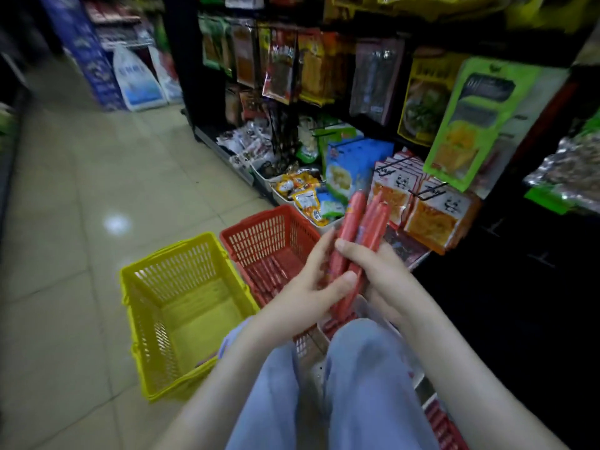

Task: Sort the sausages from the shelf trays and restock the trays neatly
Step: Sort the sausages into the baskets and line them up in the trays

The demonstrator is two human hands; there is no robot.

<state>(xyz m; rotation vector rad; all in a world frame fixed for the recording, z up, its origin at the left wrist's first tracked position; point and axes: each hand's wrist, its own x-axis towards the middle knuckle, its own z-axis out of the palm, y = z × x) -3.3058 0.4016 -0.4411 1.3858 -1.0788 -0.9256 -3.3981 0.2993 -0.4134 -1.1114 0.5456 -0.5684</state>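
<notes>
I hold a bundle of long red sausages [360, 232] upright in front of my knees. My right hand [380, 271] grips the bundle from the right, thumb across its front. My left hand [311, 287] holds it from the left, thumb pressed on the lower part. Below the hands, a red basket [259, 235] on the floor has several red sausages lying in it. A yellow basket [181, 306] stands to its left, and only a small reddish item shows at its near edge. More red sausages [444, 427] lie in a tray at the lower right.
Snack packets hang on hooks across the dark shelf unit [357, 76] ahead and to the right. A white tray of yellow packets [305, 193] sits on the bottom shelf. Tiled floor [81, 206] stretches left. My knees in light blue trousers [324, 384] fill the foreground.
</notes>
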